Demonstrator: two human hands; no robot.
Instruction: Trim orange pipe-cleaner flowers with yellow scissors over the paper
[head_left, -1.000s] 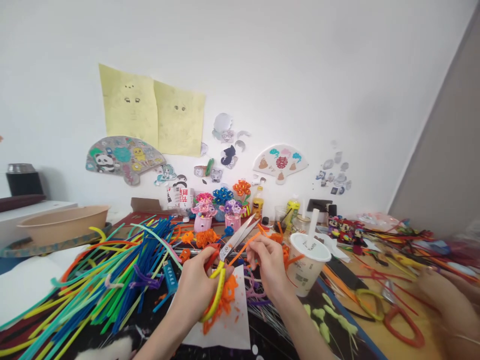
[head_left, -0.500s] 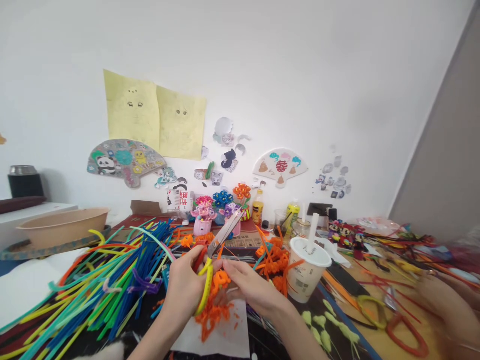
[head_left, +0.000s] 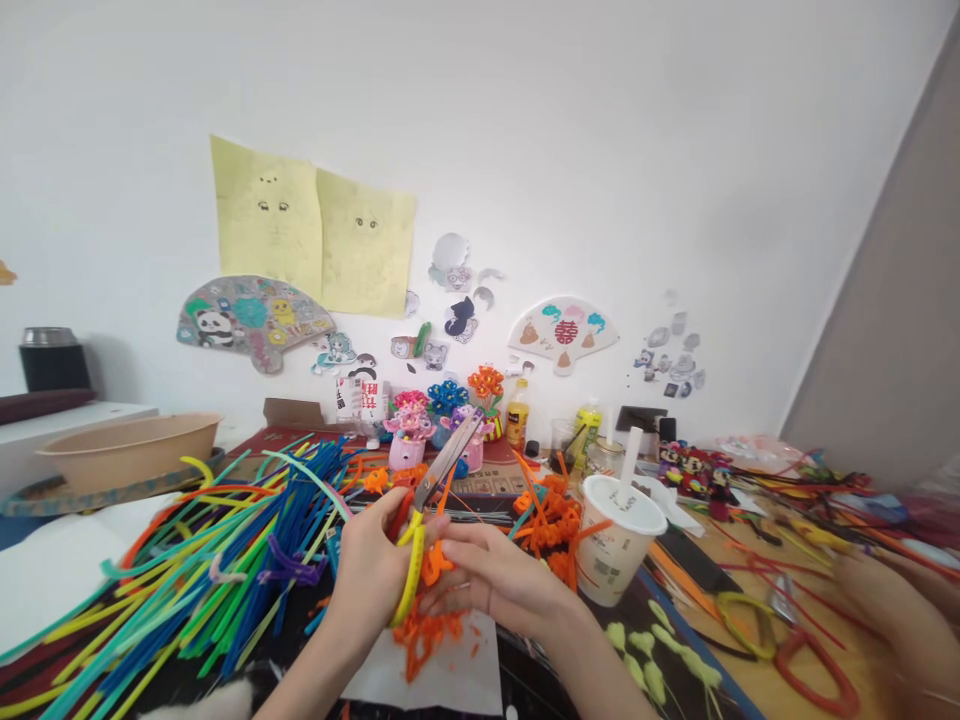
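Note:
My left hand [head_left: 373,565] is closed round the yellow and red handles of a pair of scissors [head_left: 442,468], whose blades point up and to the right. Facing it, my right hand [head_left: 499,575] pinches a small orange fuzzy piece [head_left: 435,565] between thumb and fingers. Orange scraps [head_left: 424,635] lie below both hands on a white paper [head_left: 457,685]. Behind my right hand sits a pile of orange fuzzy shapes [head_left: 551,520].
Coloured pipe cleaners [head_left: 225,560] spread over the left side. A lidded cup [head_left: 619,540] with a straw stands right of my right hand. At the far right, another person's hand [head_left: 885,600] is near red-and-yellow scissors [head_left: 814,670]. Flower pots [head_left: 407,445] stand behind.
The orange piece has been turned and lowered slightly between my hands, and my right hand's fingers have shifted round it. The scissors remain in my left hand.

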